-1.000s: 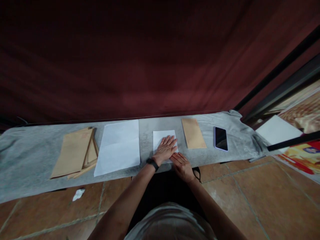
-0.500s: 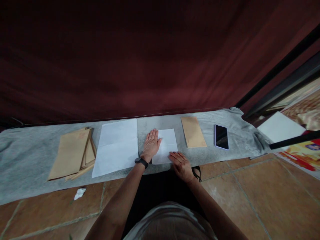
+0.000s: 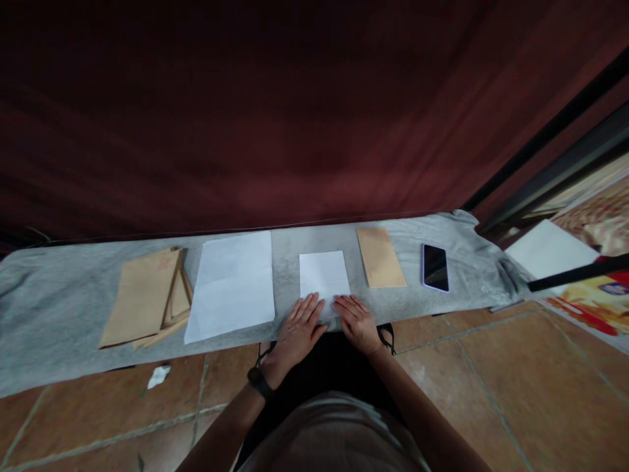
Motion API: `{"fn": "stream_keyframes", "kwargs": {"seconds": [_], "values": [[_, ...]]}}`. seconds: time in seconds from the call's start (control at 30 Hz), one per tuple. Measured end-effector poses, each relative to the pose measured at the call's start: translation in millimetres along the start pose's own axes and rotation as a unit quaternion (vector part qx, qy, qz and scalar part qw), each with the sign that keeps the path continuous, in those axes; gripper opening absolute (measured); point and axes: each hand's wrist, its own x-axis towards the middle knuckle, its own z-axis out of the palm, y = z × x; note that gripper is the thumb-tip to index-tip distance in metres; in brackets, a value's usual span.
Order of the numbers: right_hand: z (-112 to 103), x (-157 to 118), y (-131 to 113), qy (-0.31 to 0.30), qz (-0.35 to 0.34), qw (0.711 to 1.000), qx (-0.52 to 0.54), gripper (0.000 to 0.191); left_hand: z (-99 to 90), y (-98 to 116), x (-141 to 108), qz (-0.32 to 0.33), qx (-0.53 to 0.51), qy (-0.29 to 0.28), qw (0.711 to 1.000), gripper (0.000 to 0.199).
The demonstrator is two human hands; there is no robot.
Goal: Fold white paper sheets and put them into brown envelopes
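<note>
White paper (image 3: 323, 272), cloth (image 3: 285, 262) along side edges

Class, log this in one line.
left hand: on small sheet, near edge; right hand: on its near right corner; envelope: right of small sheet

Your bare forearms reached forward from the lower edge of the view and converged, the left forearm (image 3: 230, 415) slanting in from the left and the right forearm (image 3: 419, 408) from the right. Your left hand (image 3: 299, 330) lay palm down and flattened, its fingers close together and pointing forward and rightward, its thumb spread toward the other hand. Your right hand (image 3: 359, 326) was also palm down, fingers together, angled forward and leftward. The two hands were near each other but apart.
</note>
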Motion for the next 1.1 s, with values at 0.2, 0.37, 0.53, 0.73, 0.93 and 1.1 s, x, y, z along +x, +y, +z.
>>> {"fn": "stream_keyframes", "kwargs": {"seconds": [0.2, 0.37, 0.53, 0.73, 0.93, 1.1], "values": [[-0.1, -1.5, 0.3, 0.018, 0.017, 1.000, 0.006, 0.046, 3.0, -15.3, -9.9, -0.030, -0.002, 0.012, 0.999, 0.050], [-6.2, -1.6, -0.3, 0.011, 0.008, 0.999, 0.035, 0.044, -5.3, -16.0, -4.1, -0.035, -0.004, 0.018, 0.999, 0.041], [-20.8, -13.8, -2.5, 0.004, 0.006, 0.998, 0.066, 0.039, -13.6, -13.5, -11.7, -0.033, -0.063, 0.048, 0.996, 0.028], [-34.0, -28.8, 6.0, -0.001, 0.008, 0.997, 0.080, 0.042, -10.6, -15.5, -33.4, -0.024, -0.132, 0.083, 0.987, 0.026], [-32.8, -18.5, 14.2, 0.000, 0.063, 0.996, 0.069, 0.023, -10.5, -22.9, -24.5, -0.077, -0.182, 0.100, 0.975, 0.016], [-30.6, 1.4, 16.3, 0.000, 0.143, 0.989, 0.038, 0.032, -10.9, -24.9, -5.4, -0.185, -0.247, 0.117, 0.944, 0.023]]}}
